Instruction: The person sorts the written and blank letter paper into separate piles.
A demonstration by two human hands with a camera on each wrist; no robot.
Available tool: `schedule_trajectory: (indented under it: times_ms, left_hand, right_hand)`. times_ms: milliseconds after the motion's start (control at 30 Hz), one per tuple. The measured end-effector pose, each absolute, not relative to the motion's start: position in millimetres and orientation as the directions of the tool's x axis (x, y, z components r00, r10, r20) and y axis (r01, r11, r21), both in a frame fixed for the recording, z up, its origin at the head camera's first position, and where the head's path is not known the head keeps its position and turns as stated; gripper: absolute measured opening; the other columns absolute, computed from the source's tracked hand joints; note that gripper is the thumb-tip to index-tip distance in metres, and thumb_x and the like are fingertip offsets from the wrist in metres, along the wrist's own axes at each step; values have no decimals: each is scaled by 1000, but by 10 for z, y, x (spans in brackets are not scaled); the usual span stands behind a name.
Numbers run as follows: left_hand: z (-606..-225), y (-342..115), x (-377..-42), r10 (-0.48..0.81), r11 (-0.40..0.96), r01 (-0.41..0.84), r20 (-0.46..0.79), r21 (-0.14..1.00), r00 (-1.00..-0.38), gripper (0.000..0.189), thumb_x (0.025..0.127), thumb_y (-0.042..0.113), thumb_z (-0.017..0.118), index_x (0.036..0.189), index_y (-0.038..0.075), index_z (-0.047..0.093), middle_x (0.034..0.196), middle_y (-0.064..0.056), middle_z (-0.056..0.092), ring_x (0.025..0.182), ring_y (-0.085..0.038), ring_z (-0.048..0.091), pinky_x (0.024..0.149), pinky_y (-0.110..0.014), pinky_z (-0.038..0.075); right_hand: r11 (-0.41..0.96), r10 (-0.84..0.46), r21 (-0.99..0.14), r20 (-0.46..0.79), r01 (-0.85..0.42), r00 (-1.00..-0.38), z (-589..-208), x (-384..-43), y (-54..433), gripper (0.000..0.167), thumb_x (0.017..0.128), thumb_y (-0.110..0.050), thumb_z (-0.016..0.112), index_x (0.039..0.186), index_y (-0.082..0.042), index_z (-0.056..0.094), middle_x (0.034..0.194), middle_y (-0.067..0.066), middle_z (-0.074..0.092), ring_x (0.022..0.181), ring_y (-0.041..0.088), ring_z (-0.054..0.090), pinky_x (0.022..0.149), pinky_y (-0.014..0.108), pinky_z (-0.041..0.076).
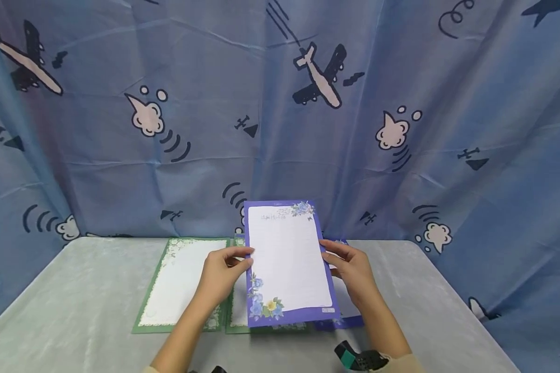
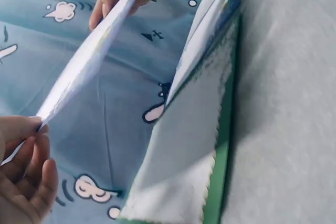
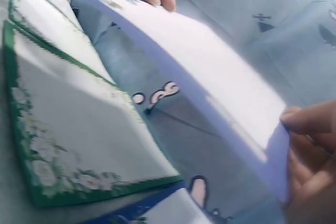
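Observation:
A sheet of purple-bordered letter paper (image 1: 289, 264), printed with blue and yellow flowers in two corners, is held up over the table. Faint grey writing runs along its top. My left hand (image 1: 222, 273) pinches the left edge between thumb and fingers. On the opposite edge, my right hand (image 1: 353, 270) pinches it about as high. The left wrist view shows the raised paper (image 2: 86, 64) nearly edge-on, bowed slightly between the hands. Beneath lie a green-bordered sheet (image 1: 182, 282) at left, another green-bordered sheet (image 1: 238, 305) partly hidden, and a purple-bordered sheet (image 1: 347, 300) mostly covered.
The sheets lie side by side on a pale grey table (image 1: 88, 300). Behind its far edge hangs a blue curtain (image 1: 214, 129) with cartoon planes and clouds. A dark strap with a green part (image 1: 347, 357) is at my right wrist.

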State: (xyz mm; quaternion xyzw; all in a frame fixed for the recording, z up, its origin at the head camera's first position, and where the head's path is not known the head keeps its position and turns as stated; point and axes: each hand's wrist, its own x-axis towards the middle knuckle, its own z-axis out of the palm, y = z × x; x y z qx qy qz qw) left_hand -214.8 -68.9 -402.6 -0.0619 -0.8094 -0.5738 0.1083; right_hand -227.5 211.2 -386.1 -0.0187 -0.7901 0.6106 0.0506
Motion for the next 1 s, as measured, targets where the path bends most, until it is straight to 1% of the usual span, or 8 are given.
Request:
schedule_trajectory:
  times_ms: [133,200,467,600,733,833,900,1000]
  left_hand:
    - [-3979,-614,-2215,2,349,245,260,905,-966,18,93,11,72,109,15,79,103,-5,76,80,-12,64,65,-23,50]
    - [-3961,-548,-2256,14,342,262,274,902,-962,17,94,11,70,109,14,79,104,-6,76,81,-12,63,65,-23,50]
    - [-3925,-157,-2348,23,299,286,292,911,-956,18,95,12,68,109,11,78,105,-9,77,73,-10,60,58,-23,47]
    - [-3939,27,-2384,36,284,273,275,919,-961,18,96,13,67,110,12,78,105,-7,76,72,-9,60,56,-24,47]
    - [-3982,140,-2423,33,268,279,281,922,-959,18,97,13,66,110,12,78,104,-7,75,72,-10,60,56,-23,46]
    - [-4029,189,-2434,20,257,274,278,927,-960,17,96,11,67,109,10,78,104,-7,75,72,-10,60,55,-23,46]
    - [-4065,226,-2436,19,252,270,275,929,-961,17,96,11,67,109,10,78,103,-7,75,72,-10,60,56,-23,47]
    - [-4107,296,-2435,38,243,276,275,930,-961,17,95,11,67,109,10,78,102,-7,75,72,-9,61,58,-23,48]
  right_hand:
    - [294,98,-955,63,-31,-993,-3778,-2238,2189,39,100,-15,63,138,-7,63,141,16,61,98,2,67,80,20,57]
    - [331,113,-943,77,-35,-991,-3725,-2217,2239,39,100,-15,62,139,-8,62,142,16,61,100,4,67,80,18,56]
    - [559,191,-828,172,-37,-966,-3595,-2204,2393,39,101,-11,57,140,-9,61,144,18,58,106,27,65,77,11,51]
    - [588,236,-809,181,-8,-955,-3588,-2207,2468,40,101,-11,55,141,-8,60,146,19,56,110,30,63,74,6,46]
    - [585,264,-811,163,24,-950,-3615,-2212,2534,41,102,-10,53,142,-7,59,147,19,56,112,30,62,74,5,47]
    - [597,263,-802,156,34,-952,-3642,-2218,2584,41,102,-10,52,142,-8,59,148,20,54,113,31,62,78,11,51]
    - [612,267,-790,154,44,-951,-3657,-2217,2622,41,102,-9,51,142,-7,58,149,21,53,115,33,62,87,22,56]
    - [637,283,-768,157,64,-946,-3685,-2217,2684,42,102,-7,50,143,-7,58,150,22,52,118,37,62,99,42,56]
